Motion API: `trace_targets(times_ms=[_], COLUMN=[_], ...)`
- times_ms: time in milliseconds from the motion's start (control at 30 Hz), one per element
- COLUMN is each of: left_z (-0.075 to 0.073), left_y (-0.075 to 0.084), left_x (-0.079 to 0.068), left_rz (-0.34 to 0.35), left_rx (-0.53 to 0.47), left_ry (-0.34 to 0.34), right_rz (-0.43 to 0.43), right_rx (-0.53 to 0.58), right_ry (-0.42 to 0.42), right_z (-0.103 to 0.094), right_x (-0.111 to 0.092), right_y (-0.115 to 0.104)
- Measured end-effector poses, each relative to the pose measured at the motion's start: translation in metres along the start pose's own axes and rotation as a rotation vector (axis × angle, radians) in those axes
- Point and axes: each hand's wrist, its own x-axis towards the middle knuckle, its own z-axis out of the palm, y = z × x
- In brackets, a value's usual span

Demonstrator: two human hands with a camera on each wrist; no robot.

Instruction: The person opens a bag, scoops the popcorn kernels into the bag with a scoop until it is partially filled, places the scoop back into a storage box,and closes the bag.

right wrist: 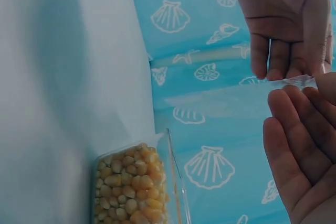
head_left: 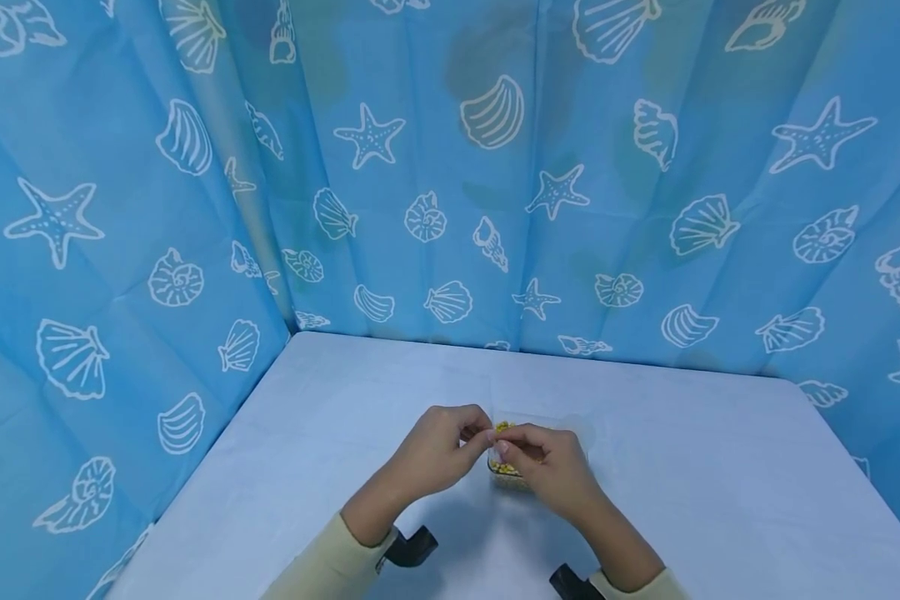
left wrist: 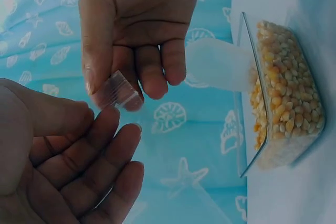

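Fingertips of my left hand (head_left: 437, 450) and right hand (head_left: 558, 467) meet close above the near left part of a clear rectangular container (head_left: 512, 482). Between them is a thin clear plastic piece (left wrist: 122, 92) with fine ridges, which thumb and index finger of each hand pinch. Seen from the right wrist, it is a crinkled see-through strip (right wrist: 299, 81) at the fingertips. The other fingers of both hands are bent loosely. Yellow corn kernels (left wrist: 283, 93) fill the container, which stands on the table below the hands; the right hand partly hides it in the head view.
A white cloth covers the table (head_left: 330, 400). Blue curtains (head_left: 435, 267) with white shells and starfish hang along its back and left. Something whitish and translucent (left wrist: 218, 64) shows beside the container. Black mounts (head_left: 412, 547) sit at both sleeve cuffs.
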Motion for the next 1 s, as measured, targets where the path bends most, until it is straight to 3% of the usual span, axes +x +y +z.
trace_targets(times_ms=[400,733,1000], left_z=[0.0022,0.0026,0.0006], left_y=[0.0003,0.0007,0.0035], left_x=[0.0011,0.0005,0.0006], left_rz=[-0.02,-0.045,-0.086], left_rx=[-0.005,-0.098,-0.109], left_ry=[-0.046,-0.055,-0.061], right_rz=[-0.021,0.092,0.082], right_rx=[-0.027,-0.049,-0.085], right_ry=[-0.004,0.023,0.05], right_z=[-0.0012,0.0029,0.0025], right_x=[-0.0004,-0.0005,-0.0007], right_y=[0.0026,-0.0015,-0.0013])
